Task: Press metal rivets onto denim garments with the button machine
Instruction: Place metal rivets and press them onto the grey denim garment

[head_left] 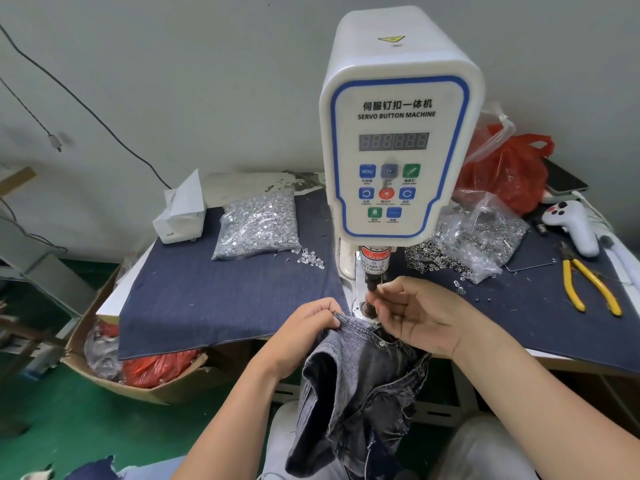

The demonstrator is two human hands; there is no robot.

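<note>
The white servo button machine (398,133) stands at the middle of the table, its dark punch (373,282) pointing down at the lower die (367,308). A grey denim garment (360,382) hangs from the table edge toward my lap, one rivet (382,344) showing near its top hem. My left hand (308,327) pinches the garment's top edge just left of the die. My right hand (412,317) has its fingertips pinched together at the punch tip, apparently on a small rivet part that I cannot make out.
A bag of silver rivets (258,225) lies left of the machine, a bag of ring parts (474,237) right of it. Yellow pliers (588,285), a white handheld device (571,226) and a red bag (505,171) lie at the right. A cardboard box (138,368) stands below left.
</note>
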